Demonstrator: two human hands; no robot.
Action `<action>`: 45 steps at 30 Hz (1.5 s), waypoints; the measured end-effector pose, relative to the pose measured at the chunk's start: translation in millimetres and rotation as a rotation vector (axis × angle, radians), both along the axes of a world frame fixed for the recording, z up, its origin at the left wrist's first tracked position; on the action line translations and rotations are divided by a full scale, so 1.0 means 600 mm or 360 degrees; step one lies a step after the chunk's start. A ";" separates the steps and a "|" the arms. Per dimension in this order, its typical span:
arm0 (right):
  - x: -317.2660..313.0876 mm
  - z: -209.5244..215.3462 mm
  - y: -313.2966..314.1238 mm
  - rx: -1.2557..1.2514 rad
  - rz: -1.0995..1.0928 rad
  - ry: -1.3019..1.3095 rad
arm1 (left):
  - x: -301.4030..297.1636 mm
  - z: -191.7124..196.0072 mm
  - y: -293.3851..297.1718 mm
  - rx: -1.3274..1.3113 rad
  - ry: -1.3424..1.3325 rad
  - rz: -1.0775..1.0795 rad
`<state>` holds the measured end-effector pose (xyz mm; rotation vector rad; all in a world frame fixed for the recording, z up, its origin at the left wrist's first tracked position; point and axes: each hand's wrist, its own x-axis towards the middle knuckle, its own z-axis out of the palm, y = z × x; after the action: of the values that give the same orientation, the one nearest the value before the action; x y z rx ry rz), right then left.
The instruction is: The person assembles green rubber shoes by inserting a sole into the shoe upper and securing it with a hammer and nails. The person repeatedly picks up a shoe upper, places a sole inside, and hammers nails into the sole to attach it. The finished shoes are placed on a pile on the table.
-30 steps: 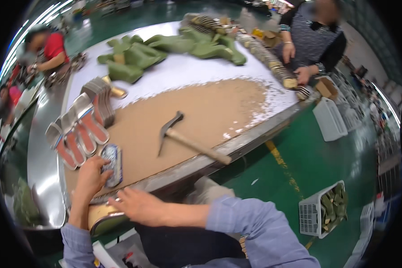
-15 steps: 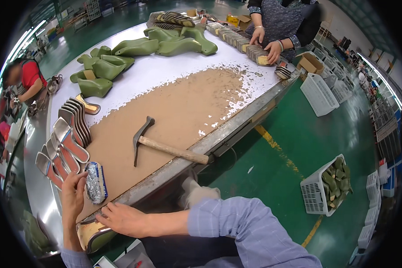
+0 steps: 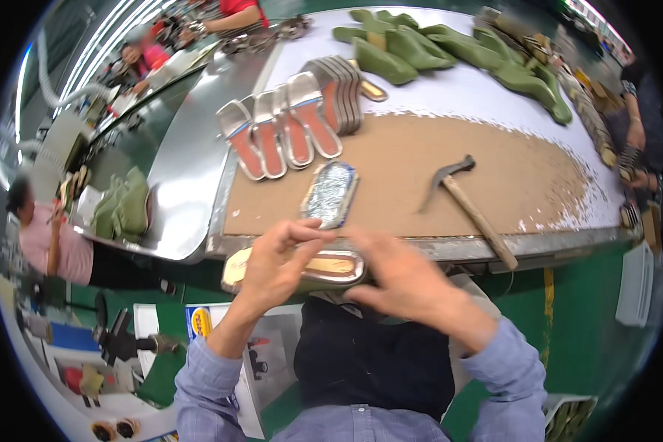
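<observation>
We see few such things. Small round-cornered label, yellow middle with blue edge (image 3: 198, 322), sits low at left, below table edge, on white flat box front (image 3: 243, 368) beside our left sleeve. Small red mark (image 3: 258, 342) on same white front, just right of label. Light grey plastic crate with holes (image 3: 633, 283) stands on green floor at far right. We see no screens, no wall signs.

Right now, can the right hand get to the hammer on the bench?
Probably yes, once freed: the right hand is on the shoe sole, and the hammer handle lies on bare brown bench top near it, nothing between.
</observation>
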<state>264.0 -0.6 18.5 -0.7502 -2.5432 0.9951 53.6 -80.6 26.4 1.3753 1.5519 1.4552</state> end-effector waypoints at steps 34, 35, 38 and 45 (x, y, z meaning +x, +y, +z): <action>0.187 0.067 -0.076 -0.0061 -0.0148 0.0786 | 0.004 0.026 0.008 -0.0324 0.1014 -0.0302; 0.171 0.075 -0.075 0.0062 -0.0159 0.0631 | 0.006 0.032 0.010 -0.0371 0.1023 -0.0296; 0.131 0.102 -0.068 -0.0033 -0.0156 0.0135 | -0.001 0.031 0.009 -0.0709 0.1160 -0.0330; 0.190 0.055 -0.093 -0.0637 -0.0522 0.0670 | -0.040 0.036 -0.009 -0.0158 0.1821 -0.0511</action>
<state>377.7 -56.5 51.5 -0.9103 -1.8178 1.3884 29.5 -86.0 47.9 2.4460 1.8146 0.3121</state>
